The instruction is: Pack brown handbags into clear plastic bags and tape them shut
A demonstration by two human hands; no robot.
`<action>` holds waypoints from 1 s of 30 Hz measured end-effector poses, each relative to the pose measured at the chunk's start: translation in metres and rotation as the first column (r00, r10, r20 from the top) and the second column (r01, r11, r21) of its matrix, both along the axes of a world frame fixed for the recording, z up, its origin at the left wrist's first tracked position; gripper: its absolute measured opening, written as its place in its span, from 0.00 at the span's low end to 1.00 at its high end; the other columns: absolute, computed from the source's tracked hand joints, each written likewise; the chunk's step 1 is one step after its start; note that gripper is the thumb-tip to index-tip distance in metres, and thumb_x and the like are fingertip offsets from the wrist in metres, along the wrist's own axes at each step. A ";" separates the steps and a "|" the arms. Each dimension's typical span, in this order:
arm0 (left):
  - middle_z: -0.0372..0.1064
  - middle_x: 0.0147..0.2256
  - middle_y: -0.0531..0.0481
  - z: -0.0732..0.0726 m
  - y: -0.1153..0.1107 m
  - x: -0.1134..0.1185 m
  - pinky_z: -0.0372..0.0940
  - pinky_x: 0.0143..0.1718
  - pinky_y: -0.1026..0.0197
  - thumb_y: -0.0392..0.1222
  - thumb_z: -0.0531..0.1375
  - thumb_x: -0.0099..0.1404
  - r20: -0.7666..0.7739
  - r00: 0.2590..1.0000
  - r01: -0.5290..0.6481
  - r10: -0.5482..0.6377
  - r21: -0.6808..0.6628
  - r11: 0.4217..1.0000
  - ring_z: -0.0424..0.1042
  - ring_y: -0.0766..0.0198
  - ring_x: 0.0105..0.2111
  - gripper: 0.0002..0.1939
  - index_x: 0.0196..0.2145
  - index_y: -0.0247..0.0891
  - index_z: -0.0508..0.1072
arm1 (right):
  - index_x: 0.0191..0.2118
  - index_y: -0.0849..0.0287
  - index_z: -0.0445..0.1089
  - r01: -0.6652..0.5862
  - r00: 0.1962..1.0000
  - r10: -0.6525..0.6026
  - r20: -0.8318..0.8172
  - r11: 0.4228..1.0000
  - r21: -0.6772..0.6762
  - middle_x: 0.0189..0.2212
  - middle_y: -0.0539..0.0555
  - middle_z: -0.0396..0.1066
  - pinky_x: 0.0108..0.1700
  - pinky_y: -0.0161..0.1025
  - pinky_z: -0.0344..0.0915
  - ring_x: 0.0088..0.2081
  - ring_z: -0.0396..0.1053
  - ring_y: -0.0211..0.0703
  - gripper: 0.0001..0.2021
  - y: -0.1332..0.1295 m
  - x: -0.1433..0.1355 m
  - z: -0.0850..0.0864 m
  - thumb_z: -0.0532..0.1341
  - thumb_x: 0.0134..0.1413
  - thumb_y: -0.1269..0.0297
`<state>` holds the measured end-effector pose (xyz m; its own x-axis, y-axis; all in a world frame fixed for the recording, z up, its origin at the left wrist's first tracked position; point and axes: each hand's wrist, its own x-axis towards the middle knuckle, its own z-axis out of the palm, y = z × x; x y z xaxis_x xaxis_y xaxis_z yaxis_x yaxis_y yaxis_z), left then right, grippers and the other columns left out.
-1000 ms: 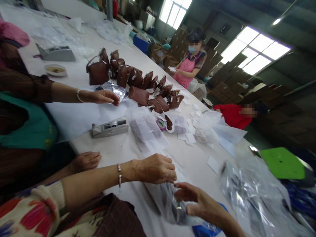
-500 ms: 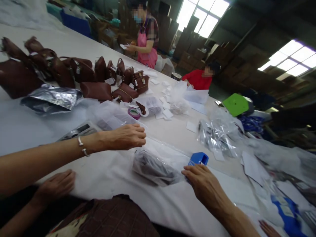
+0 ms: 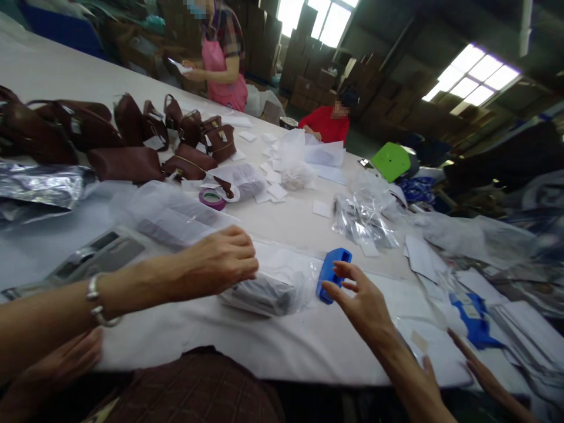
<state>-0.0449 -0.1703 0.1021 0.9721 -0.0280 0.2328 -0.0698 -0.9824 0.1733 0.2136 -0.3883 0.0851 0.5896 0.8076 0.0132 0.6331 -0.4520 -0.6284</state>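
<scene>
A clear plastic bag (image 3: 268,291) with a dark item wrapped inside lies on the white table in front of me. My left hand (image 3: 224,258), a silver bracelet on its wrist, is closed at the bag's left end; the fingertips are partly hidden. To the right of the bag, a blue tape dispenser (image 3: 333,273) stands tilted on the table. My right hand (image 3: 363,296) is beside it with thumb and fingers apart, and the fingertips overlap the dispenser's edge. Whether they touch it I cannot tell.
Brown handbags (image 3: 127,167) crowd the left, near a purple tape roll (image 3: 212,200) and a silver foil bag (image 3: 39,188). Plastic sleeves (image 3: 363,217) and papers lie right. Other people's hands are at lower left (image 3: 70,358) and right (image 3: 467,358); two people are across the table.
My right hand has lifted off the bag's right end and spread its fingers by the dispenser, which has turned. The bag is flatter and shifted slightly. The camera view has swung right.
</scene>
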 end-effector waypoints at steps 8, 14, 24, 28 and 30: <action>0.74 0.35 0.45 -0.057 -0.052 0.115 0.65 0.37 0.58 0.28 0.58 0.65 -0.200 0.974 0.107 -0.103 0.010 0.994 0.73 0.54 0.37 0.06 0.34 0.35 0.75 | 0.46 0.61 0.66 -0.024 0.885 -0.077 -0.459 0.977 -0.211 0.37 0.58 0.76 0.25 0.36 0.70 0.29 0.76 0.44 0.23 0.035 -0.003 -0.014 0.63 0.54 0.47; 0.74 0.36 0.46 -0.070 -0.048 0.135 0.63 0.30 0.61 0.31 0.58 0.65 -0.316 0.914 0.217 -0.254 -0.149 0.965 0.72 0.59 0.31 0.06 0.38 0.36 0.74 | 0.33 0.57 0.71 -0.205 0.973 0.173 -0.156 0.953 -0.223 0.21 0.48 0.72 0.27 0.33 0.62 0.22 0.70 0.37 0.05 0.034 0.003 -0.005 0.57 0.54 0.72; 0.77 0.37 0.50 -0.091 -0.040 0.157 0.64 0.34 0.63 0.31 0.56 0.64 -0.533 0.753 0.133 -0.386 -0.450 0.883 0.74 0.60 0.34 0.15 0.46 0.40 0.75 | 0.30 0.55 0.70 -0.264 0.922 0.218 -0.321 0.959 -0.107 0.19 0.47 0.70 0.27 0.35 0.63 0.23 0.70 0.40 0.02 0.046 0.013 0.005 0.62 0.51 0.65; 0.75 0.47 0.44 -0.060 -0.027 0.143 0.66 0.41 0.63 0.35 0.57 0.68 -0.455 0.798 0.118 -0.394 -0.523 0.844 0.75 0.58 0.43 0.16 0.54 0.37 0.70 | 0.31 0.54 0.72 -0.327 0.836 0.215 -0.505 0.934 -0.145 0.18 0.48 0.69 0.25 0.35 0.65 0.21 0.68 0.40 0.10 0.026 0.026 0.011 0.64 0.52 0.54; 0.75 0.46 0.44 -0.034 -0.014 0.121 0.66 0.40 0.63 0.43 0.56 0.71 -0.373 0.872 0.090 -0.318 -0.515 0.852 0.75 0.59 0.42 0.14 0.51 0.37 0.71 | 0.32 0.53 0.74 -0.384 0.766 0.196 -0.612 0.903 -0.192 0.18 0.50 0.69 0.21 0.35 0.64 0.19 0.67 0.40 0.13 0.009 0.042 0.017 0.66 0.50 0.49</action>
<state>0.0758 -0.1846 0.0683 0.9571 -0.2359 -0.1683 -0.0660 -0.7432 0.6659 0.2551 -0.3789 0.1017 0.1481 0.8498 -0.5059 0.3352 -0.5244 -0.7827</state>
